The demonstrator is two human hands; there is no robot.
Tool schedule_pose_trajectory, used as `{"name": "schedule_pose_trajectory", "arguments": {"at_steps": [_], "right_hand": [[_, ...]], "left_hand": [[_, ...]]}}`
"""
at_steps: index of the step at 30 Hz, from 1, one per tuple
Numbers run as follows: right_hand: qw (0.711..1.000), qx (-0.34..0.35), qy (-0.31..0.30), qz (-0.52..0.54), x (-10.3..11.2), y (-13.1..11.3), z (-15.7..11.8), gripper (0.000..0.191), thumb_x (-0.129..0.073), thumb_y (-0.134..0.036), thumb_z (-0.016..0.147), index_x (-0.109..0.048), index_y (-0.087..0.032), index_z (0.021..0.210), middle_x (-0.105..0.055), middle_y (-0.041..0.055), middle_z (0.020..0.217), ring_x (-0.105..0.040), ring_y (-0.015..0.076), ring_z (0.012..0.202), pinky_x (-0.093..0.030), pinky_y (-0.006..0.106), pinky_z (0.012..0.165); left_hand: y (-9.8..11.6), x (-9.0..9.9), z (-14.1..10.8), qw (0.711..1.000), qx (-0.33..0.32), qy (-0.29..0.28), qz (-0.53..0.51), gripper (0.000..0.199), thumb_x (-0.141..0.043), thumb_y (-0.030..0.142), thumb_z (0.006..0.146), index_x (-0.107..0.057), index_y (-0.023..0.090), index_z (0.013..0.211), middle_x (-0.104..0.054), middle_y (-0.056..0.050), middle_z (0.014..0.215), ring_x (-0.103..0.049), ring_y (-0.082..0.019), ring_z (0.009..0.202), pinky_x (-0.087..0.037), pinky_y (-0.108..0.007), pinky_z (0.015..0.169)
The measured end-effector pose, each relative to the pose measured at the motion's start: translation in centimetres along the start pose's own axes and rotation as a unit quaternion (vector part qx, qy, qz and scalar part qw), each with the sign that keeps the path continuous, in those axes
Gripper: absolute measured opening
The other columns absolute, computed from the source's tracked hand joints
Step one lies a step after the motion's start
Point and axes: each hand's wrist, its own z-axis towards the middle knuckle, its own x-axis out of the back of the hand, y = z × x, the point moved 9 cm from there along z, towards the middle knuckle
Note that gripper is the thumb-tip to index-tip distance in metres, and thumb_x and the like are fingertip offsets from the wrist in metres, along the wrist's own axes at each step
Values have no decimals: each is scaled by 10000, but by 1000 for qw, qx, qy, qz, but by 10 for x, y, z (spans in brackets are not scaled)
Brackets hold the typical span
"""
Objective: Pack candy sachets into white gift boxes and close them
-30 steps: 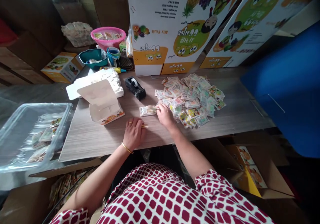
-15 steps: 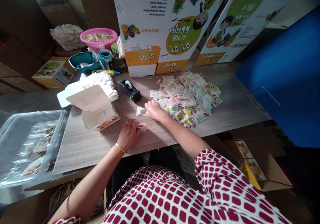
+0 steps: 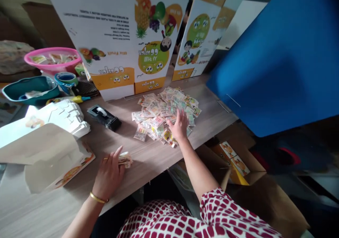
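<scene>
My left hand [image 3: 109, 172], with a ring and a gold bangle, rests on the table near its front edge. Its fingers are closed around a small stack of flat printed packets [image 3: 127, 161], whose ends stick out to the right. My right hand [image 3: 180, 126] reaches over the right side of a loose pile of similar clear-wrapped packets [image 3: 159, 107]. Its fingers are spread and nothing shows in its grip; the fingertips touch or hover just above the pile. Left of my left hand stands an open white carton [image 3: 53, 163] with its flap up and a fruit print on its side.
A black tape dispenser [image 3: 104, 117] lies between the carton and the pile. Flattened white cartons [image 3: 66, 116], a teal basket [image 3: 29, 87] and a pink basin [image 3: 53, 68] are at the left. Large printed boxes [image 3: 113, 79] stand behind; a blue panel [image 3: 280, 61] rises at the right.
The view has swung to the right. My right hand has left the packets beside my left hand and moved right onto the pile, fingers spreading. My left hand now holds a thicker-looking stack.
</scene>
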Motion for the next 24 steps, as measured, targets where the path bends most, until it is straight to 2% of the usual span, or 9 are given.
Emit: {"name": "schedule_pose_trajectory", "arguments": {"at_steps": [1,3,5,9,14,17,19,22,24], "right_hand": [[999,-24,-13,-31,-8,19,5,812,-648,-499,928,-366,-103,1578,-300,284,1644,-283,445,1520,-268,693,1173],[995,-27,-62,-67,-31,35,10,843,-690,-472,897,-357,-135,1594,-294,269,1655,-298,461,1509,-238,725,1167],[992,-8,-93,-81,-53,31,16,842,-697,-440,891,-345,-174,1608,-291,245,1665,-289,453,1515,-197,740,1172],[989,-7,-118,-88,-80,6,39,869,-663,-468,910,-276,-195,1638,-233,230,1691,-231,446,1541,-184,742,1173],[975,-30,-206,-76,-90,-10,72,968,-678,-571,886,-226,-195,1655,-138,230,1714,-194,472,1551,-202,724,1180],[956,7,-291,15,-83,-10,87,1007,-726,-651,819,-313,-208,1624,-255,219,1686,-299,415,1526,-320,582,1191],[963,2,-265,45,-67,3,103,859,-665,-647,871,-423,-199,1562,-366,212,1638,-366,380,1492,-353,537,1177],[981,-118,-156,-10,-47,44,120,645,-537,-572,973,-579,-84,1394,-479,286,1520,-390,430,1446,-313,634,1151],[979,-162,-122,-37,-49,58,122,587,-547,-509,977,-613,-28,1307,-529,320,1440,-413,445,1410,-301,653,1139]], "left_hand": [[1,-1,1,1000,0,2,4,343,-456,243,982,-523,149,1305,-678,-150,1125,-622,-321,1024,-475,-472,936],[4,-3,2,1000,-3,0,4,235,-450,262,999,-560,169,1184,-680,-125,1050,-621,-316,988,-471,-460,910],[4,-4,3,1000,-2,2,3,175,-444,275,1006,-561,181,1095,-675,-115,1014,-623,-314,981,-467,-460,909],[6,-4,5,1000,-3,-5,17,179,-448,288,999,-550,187,1105,-675,-118,1024,-627,-324,984,-467,-474,917],[13,5,7,996,-31,-24,75,164,-427,260,971,-579,218,1017,-674,-125,1013,-628,-316,907,-474,-446,806],[15,9,8,991,-54,-28,123,165,-414,255,971,-576,224,968,-667,-124,981,-610,-297,817,-456,-421,723],[13,13,10,991,-40,-13,128,178,-404,279,984,-566,209,1011,-651,-120,944,-592,-292,770,-447,-415,690],[12,11,14,992,-18,0,123,199,-395,306,1004,-543,184,1058,-621,-109,900,-583,-301,771,-452,-421,704],[17,7,17,992,-21,-1,124,203,-399,307,1009,-539,173,1072,-622,-119,921,-591,-317,832,-461,-435,754]]}}
